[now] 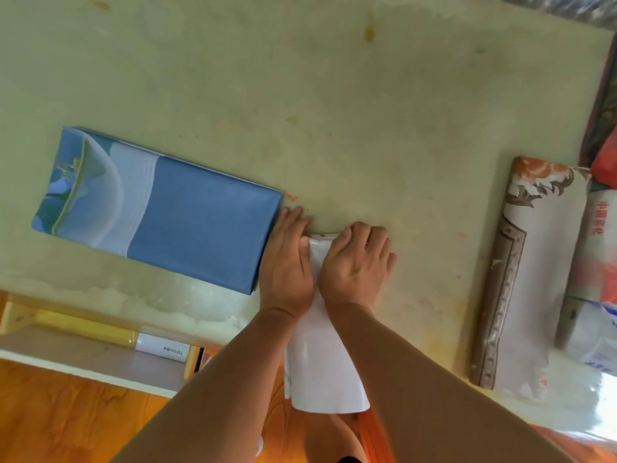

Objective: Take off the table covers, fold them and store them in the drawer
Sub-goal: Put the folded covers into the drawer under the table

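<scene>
A narrow white folded cover lies across the near edge of the bare, stained table, its near end hanging over the edge. My left hand lies flat on its left side, fingers straight. My right hand presses on its far end with the fingers curled over the cover's edge. A folded blue cover with a pale landscape print lies flat just left of my left hand. A folded white cover with brown and orange ornament lies at the right.
An open drawer under the table's near left edge holds a yellow and white box. White printed bags and a red packet sit at the far right. Orange wooden floor shows below.
</scene>
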